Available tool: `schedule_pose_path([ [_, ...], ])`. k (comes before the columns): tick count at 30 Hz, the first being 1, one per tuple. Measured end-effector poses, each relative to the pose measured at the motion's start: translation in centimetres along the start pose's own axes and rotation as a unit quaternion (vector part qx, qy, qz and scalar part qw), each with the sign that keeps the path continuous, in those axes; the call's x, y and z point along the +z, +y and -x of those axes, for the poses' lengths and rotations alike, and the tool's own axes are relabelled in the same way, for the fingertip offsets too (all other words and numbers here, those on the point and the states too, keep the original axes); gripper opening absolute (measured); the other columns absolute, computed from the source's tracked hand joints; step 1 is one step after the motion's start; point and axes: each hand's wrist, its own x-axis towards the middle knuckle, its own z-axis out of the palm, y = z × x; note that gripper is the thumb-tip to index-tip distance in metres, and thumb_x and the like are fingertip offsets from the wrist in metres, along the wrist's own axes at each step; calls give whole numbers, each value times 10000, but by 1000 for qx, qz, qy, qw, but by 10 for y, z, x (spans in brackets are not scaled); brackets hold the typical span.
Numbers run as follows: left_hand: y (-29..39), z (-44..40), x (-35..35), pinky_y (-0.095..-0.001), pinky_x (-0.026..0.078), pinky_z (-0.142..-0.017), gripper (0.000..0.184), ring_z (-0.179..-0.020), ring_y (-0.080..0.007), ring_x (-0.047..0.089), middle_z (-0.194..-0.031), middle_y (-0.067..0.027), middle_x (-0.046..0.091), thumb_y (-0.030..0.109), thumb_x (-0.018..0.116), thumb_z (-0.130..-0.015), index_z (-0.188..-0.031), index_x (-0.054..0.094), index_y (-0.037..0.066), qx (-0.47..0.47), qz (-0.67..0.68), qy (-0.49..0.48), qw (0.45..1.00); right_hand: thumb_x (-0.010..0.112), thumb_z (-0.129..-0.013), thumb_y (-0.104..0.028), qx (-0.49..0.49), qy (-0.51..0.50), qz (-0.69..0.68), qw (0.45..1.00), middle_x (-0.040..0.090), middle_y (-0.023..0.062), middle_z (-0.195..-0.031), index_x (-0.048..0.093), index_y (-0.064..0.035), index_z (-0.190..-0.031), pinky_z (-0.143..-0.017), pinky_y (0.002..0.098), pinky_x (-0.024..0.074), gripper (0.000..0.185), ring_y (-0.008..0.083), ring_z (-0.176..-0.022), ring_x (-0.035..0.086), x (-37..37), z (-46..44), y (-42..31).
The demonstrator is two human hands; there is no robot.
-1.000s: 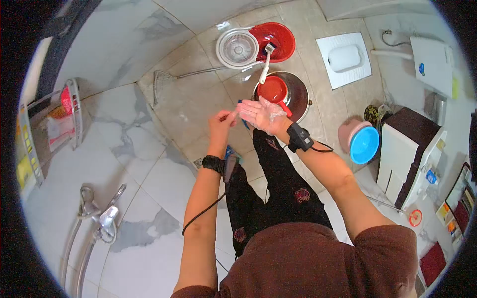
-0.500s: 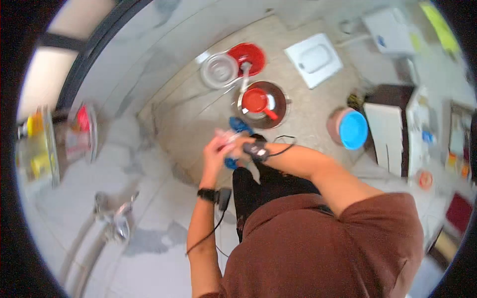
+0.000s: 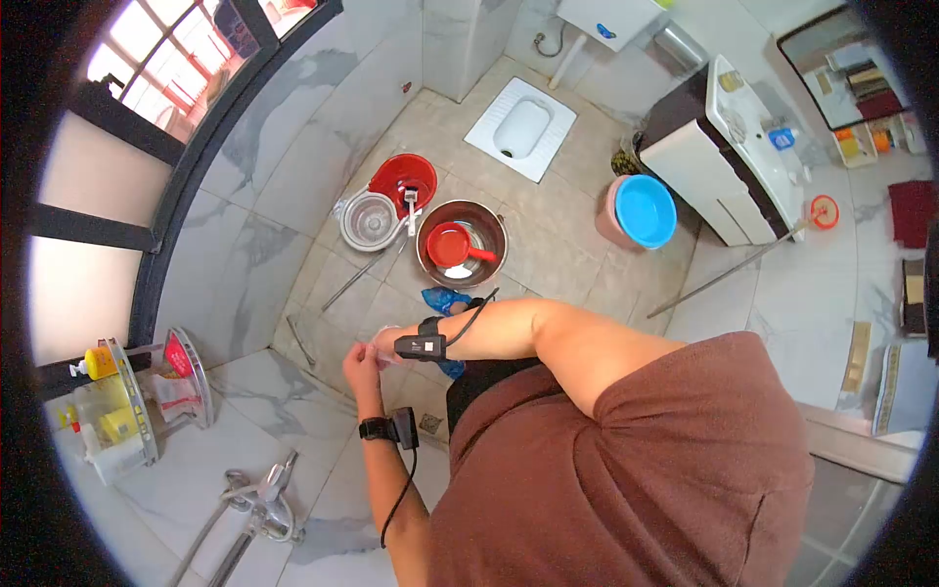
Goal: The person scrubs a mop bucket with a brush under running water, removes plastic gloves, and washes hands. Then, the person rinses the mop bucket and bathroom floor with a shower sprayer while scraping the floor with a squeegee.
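My left hand (image 3: 362, 368) is closed, its fingertips pinching at thin clear plastic (image 3: 389, 335) that looks like a disposable glove around my right hand (image 3: 387, 348). The two hands touch, low in front of my body. Behind its wrist with the black strap-on device (image 3: 421, 344), my right hand is mostly hidden, and how its fingers lie cannot be made out. Beyond the hands, a steel basin (image 3: 489, 211) with a red dipper (image 3: 450, 245) inside stands on the floor. A blue shoe cover (image 3: 445, 298) shows on one foot.
A red basin (image 3: 416, 174) and a grey-white basin (image 3: 371, 221) stand left of the steel one. Behind is a squat toilet (image 3: 521, 129). At right are a blue basin (image 3: 646, 212) on a pink bucket and a washstand (image 3: 704, 176). A wall tap (image 3: 264, 499) juts out at lower left.
My view has turned, so the basins and toilet now appear further left. Both hands have moved left in view and stay together at the clear plastic.
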Motion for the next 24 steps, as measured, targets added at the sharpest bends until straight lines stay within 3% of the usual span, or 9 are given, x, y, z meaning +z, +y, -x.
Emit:
schedule_pose_path([
  [3, -25, -22, -12, -254, 378, -434, 169, -478, -107, 471, -587, -32, 531, 137, 550, -769, -687, 529, -10, -17, -126, -24, 992, 492, -756, -110, -24, 45, -76, 996, 557, 58, -701, 576, -40, -742, -542, 306, 409, 110, 166, -632, 521, 8, 13, -1],
  [6, -6, -17, -4, -269, 375, -437, 139, -484, -116, 469, -558, -51, 529, 112, 558, -715, -658, 529, -11, -22, -146, -39, 988, 495, -737, -100, -50, 76, -281, 955, 559, 49, -694, 576, -37, -756, -547, 307, 402, 103, 177, -642, 527, 15, 20, 6],
  [8, -8, -15, 10, -276, 353, -433, 93, -490, -119, 455, -524, -55, 512, 82, 547, -685, -646, 535, -2, 1, -191, 53, 980, 497, -725, -92, -78, 86, -387, 915, 560, 44, -690, 576, -35, -765, -551, 308, 397, 105, 185, -649, 531, 17, 27, 5],
  [11, 1, -15, 10, -273, 342, -433, 57, -504, -123, 453, -545, -51, 518, 67, 537, -671, -677, 551, 12, 50, -214, -46, 975, 500, -742, -107, -119, 87, -449, 881, 535, 37, -690, 567, -26, -783, -556, 307, 373, 113, 172, -649, 501, 21, 55, -8],
  [14, -22, -28, 3, -267, 331, -430, 59, -504, -115, 445, -551, -29, 507, 63, 539, -673, -691, 553, 10, 99, -296, -14, 950, 456, -802, -107, -166, 98, -375, 907, 514, 9, -716, 551, -30, -829, -538, 250, 332, 125, 110, -633, 452, 31, 125, -39],
  [16, 0, -19, 10, -244, 305, -421, 59, -483, -85, 416, -522, 5, 478, 79, 537, -683, -644, 559, 41, 40, -162, -38, 985, 440, -826, -107, -215, 110, -322, 916, 509, -15, -679, 562, -38, -777, -482, 226, 300, 148, 55, -580, 416, 25, 134, -34],
  [19, 4, -15, 16, -216, 256, -406, 104, -470, -49, 380, -523, 42, 458, 116, 565, -713, -614, 550, 88, -3, -51, -64, 997, 489, -803, -98, -118, 249, -260, 925, 527, -4, -631, 588, -22, -714, -452, 240, 334, 153, 66, -536, 449, -2, 152, -19],
  [22, 14, -12, 38, -200, 278, -395, 86, -466, -51, 393, -546, 32, 451, 78, 542, -759, -674, 545, 64, -35, -65, -77, 994, 551, -767, -84, -194, 261, -301, 896, 556, 15, -605, 613, 6, -708, -447, 246, 409, 124, 96, -506, 502, -23, 156, 0],
  [24, 20, -3, 54, -198, 276, -389, 103, -457, -54, 388, -544, 25, 453, 74, 537, -781, -680, 529, 58, -39, -17, -87, 995, 577, -745, -63, -170, 267, -315, 895, 585, 41, -643, 619, 27, -763, -490, 243, 453, 101, 113, -552, 548, -42, 173, 6],
])
